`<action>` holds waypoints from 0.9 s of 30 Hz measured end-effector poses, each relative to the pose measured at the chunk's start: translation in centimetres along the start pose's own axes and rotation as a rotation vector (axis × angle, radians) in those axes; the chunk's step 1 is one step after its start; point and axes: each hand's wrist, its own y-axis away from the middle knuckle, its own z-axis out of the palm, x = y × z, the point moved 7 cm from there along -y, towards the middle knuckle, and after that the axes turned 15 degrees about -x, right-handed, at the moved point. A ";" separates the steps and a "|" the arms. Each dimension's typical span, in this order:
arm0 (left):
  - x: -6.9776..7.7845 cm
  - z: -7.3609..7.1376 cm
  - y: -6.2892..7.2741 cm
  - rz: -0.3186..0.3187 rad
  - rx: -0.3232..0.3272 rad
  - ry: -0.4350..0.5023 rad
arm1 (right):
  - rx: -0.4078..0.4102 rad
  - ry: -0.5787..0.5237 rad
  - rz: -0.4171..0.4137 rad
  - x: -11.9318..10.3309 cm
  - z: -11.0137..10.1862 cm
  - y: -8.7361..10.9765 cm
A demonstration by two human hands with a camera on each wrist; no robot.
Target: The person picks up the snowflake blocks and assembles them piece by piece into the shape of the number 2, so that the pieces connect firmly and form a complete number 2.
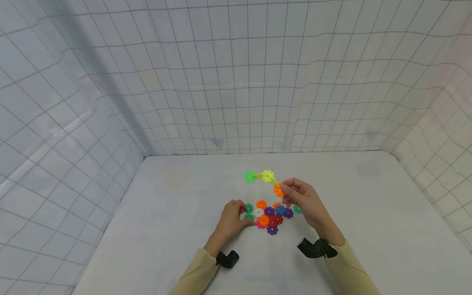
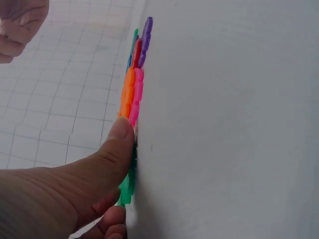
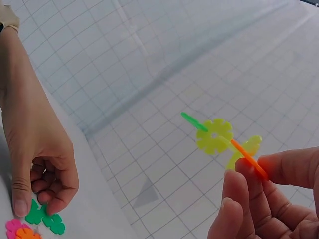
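From my end I see a pale surface point(image 1: 166, 241) beneath the left hand point(image 1: 231, 219) and right hand point(image 1: 305, 201). Beyond both rises a white back sheet point(image 1: 221, 86) with dark wavy gridlines; gridded left sheeting point(image 1: 44, 119) and right sheeting point(image 1: 442, 114) stand well outside each.

A smooth white tabletop point(image 1: 166, 221) bears flower-shaped plastic discs: around a white disc point(image 1: 258, 212), green discs point(image 1: 248, 218) left, a purple disc point(image 1: 272, 230) nearer right, an orange disc point(image 1: 261, 204) just beyond.
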 end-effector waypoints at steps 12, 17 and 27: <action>0.1 0.0 0.4 0.029 -0.020 0.045 | -0.007 -0.014 0.011 0.0 0.6 -0.5; 0.4 -0.4 0.3 0.064 0.060 0.033 | 0.001 -0.035 0.005 0.1 0.5 -0.3; 5.0 -2.6 1.5 0.297 0.184 0.280 | -0.021 -0.103 -0.004 0.5 0.9 -0.3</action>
